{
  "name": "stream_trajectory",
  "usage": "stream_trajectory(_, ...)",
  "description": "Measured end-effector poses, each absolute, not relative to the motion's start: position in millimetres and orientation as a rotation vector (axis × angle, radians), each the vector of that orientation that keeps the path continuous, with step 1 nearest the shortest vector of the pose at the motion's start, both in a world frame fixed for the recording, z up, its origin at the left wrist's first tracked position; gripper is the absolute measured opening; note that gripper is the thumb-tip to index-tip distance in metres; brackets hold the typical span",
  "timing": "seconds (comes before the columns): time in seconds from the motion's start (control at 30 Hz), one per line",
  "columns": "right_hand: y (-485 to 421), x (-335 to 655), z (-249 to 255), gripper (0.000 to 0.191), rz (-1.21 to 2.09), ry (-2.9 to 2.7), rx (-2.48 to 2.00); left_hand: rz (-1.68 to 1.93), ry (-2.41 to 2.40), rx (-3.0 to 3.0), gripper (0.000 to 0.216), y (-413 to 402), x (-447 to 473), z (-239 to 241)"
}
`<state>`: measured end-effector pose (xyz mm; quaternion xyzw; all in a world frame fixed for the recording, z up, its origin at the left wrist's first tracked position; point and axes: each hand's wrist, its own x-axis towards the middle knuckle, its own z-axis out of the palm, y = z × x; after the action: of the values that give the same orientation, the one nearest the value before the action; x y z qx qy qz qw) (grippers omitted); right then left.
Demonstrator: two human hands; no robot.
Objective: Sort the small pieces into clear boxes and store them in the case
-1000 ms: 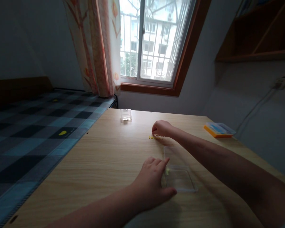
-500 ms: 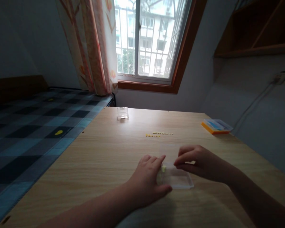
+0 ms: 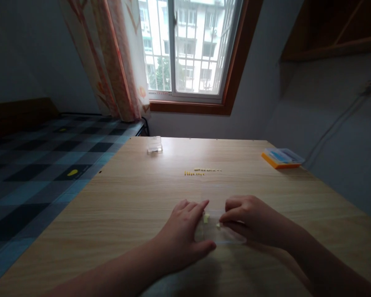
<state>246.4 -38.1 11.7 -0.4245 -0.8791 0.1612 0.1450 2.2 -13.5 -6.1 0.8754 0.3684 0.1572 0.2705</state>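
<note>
We are in a home bedroom: a bed [image 3: 33, 165] with a checked cover stands beside our wooden surface [image 3: 135, 198], under a curtained [image 3: 111, 62] window [image 3: 185, 49] facing apartment blocks, with wall shelves [image 3: 334, 37].

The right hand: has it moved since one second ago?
Yes. The right hand came back from the row of small yellow pieces to the clear flat plastic box.

Window [image 3: 188, 49]: top centre, barred and wood-framed, daylight off apartment blocks outside.
Curtain [image 3: 111, 62]: orange-patterned, drawn to the window's left.
Bed [image 3: 33, 165]: blue checked cover, left of frame.
Table [image 3: 135, 198]: light wood, filling the foreground.
Shelf [image 3: 334, 41]: dark wood, upper right, on a dim grey wall [image 3: 327, 107].
</note>
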Motion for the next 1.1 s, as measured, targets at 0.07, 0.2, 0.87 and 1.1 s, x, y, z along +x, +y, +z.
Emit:
stream_trajectory(0.07,-40.1,246.9,13.5,0.018,0.447,-2.580,-1.238,0.417,0.994,2.355,0.085,-13.4,2.3,-6.5)
stream_trajectory(0.2,-41.8,243.5,14.1,0.019,0.430,-2.626,-1.223,0.408,0.988,2.356,0.085,-13.6,2.3,-8.3)
stream_trajectory(0.87,-35.3,231.6,-1.1,0.018,0.228,-2.541,-1.227,0.462,0.964,2.383,0.082,-12.8,2.0,-11.0)
stream_trajectory(1.1,-38.2,229.2,3.0,0.018,0.252,-2.573,-1.228,0.448,0.965,2.378,0.082,-13.3,2.8,-7.4)
